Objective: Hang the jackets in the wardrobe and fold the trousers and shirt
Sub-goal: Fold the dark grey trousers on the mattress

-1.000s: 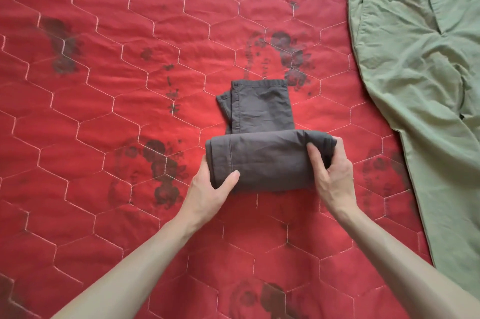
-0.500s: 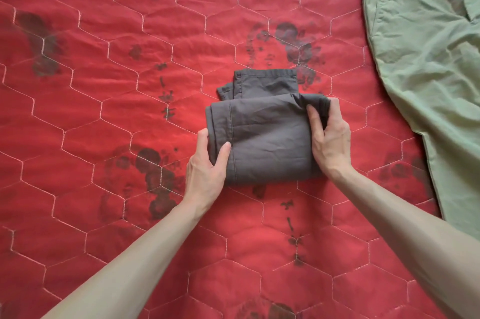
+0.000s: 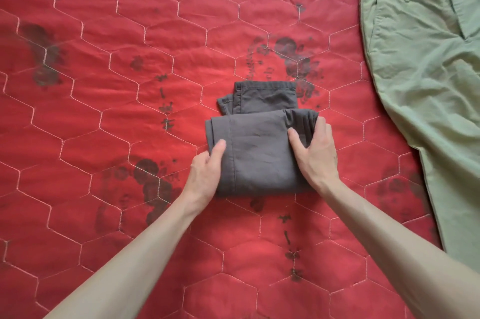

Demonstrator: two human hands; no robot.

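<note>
Red quilted bedspread (image 3: 104, 116) carries the folded grey trousers (image 3: 259, 152) at centre, olive trousers (image 3: 426, 80) spread well apart to the right. The left hand (image 3: 205, 176) and right hand (image 3: 315, 152) grip the bundle's side edges, thumbs on top. Soft, light cloth likely slumps; hold both folded edges together.

The folded part of the grey trousers (image 3: 259, 152) now lies wider and flatter than a second ago, when it was a tight roll, and covers more of the leg ends beyond it. The left hand (image 3: 205, 176) and right hand (image 3: 315, 152) sit farther up the bundle's sides, thumbs lying on top.
</note>
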